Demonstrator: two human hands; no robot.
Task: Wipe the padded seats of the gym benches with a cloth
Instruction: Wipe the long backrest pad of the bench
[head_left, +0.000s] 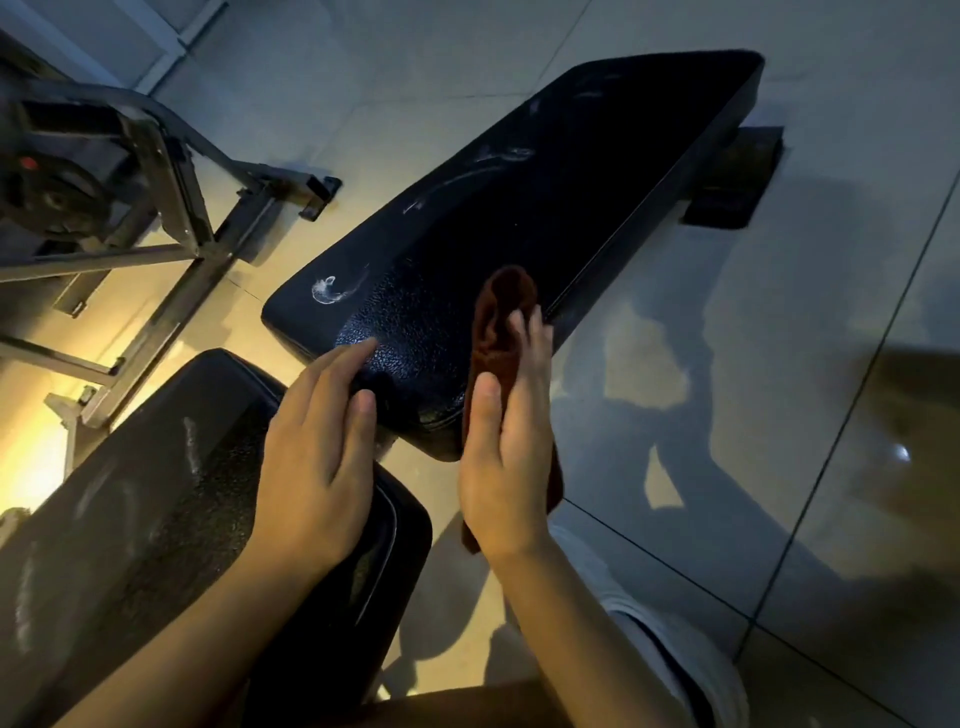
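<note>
A long black padded bench seat (545, 208) runs from the middle to the upper right, with pale smear marks along its left side. A second black pad (156, 509) lies at lower left, streaked with dusty marks. My right hand (506, 462) holds a dark brown cloth (501, 322) at the near right corner of the long seat, thumb over the cloth and fingers behind it. My left hand (317, 452) rests with straight fingers over the gap between the two pads, fingertips at the long seat's near edge.
A metal machine frame (171, 197) with a weight plate (47, 192) stands at upper left. The bench's black foot (732, 182) sticks out at upper right. Glossy floor tiles (779, 415) spread to the right. A white shoe (670, 639) shows at the bottom.
</note>
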